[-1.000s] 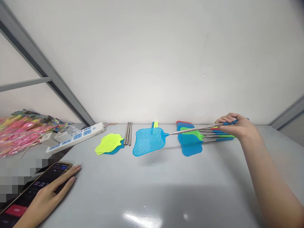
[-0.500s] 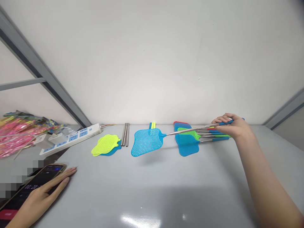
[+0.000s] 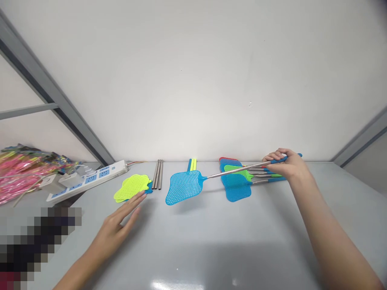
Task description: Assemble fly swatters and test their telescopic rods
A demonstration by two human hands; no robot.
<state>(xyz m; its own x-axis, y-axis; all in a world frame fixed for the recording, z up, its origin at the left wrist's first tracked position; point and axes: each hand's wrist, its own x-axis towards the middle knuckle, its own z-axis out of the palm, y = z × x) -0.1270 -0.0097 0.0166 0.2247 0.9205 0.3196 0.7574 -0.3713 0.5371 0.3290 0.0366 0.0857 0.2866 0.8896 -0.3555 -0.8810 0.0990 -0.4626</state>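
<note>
My right hand (image 3: pixel 284 162) is closed around the blue handle of a blue fly swatter (image 3: pixel 185 188). Its metal rod slants down to the left, and the perforated head hangs a little above the table. My left hand (image 3: pixel 122 221) is open and empty, fingers stretched out, just in front of a stack of loose yellow-green swatter heads (image 3: pixel 132 187). A blue swatter head (image 3: pixel 148 187) shows from under that stack. Right of it lie several metal tubes (image 3: pixel 157 174). Blue and yellow handle sleeves (image 3: pixel 192 164) lie behind the held swatter's head.
A pile of swatters (image 3: pixel 238 192), with blue, green and red heads, lies on the table (image 3: pixel 193 237) under the held rod. On the left are a white power strip (image 3: pixel 90 179) with plugs and a heap of colourful plastic-wrapped items (image 3: pixel 27 173). A wall stands behind.
My left hand has lifted off the phone at the left and moved right and forward, toward the loose swatter heads. My right hand still holds the blue swatter, nearly in the same place.
</note>
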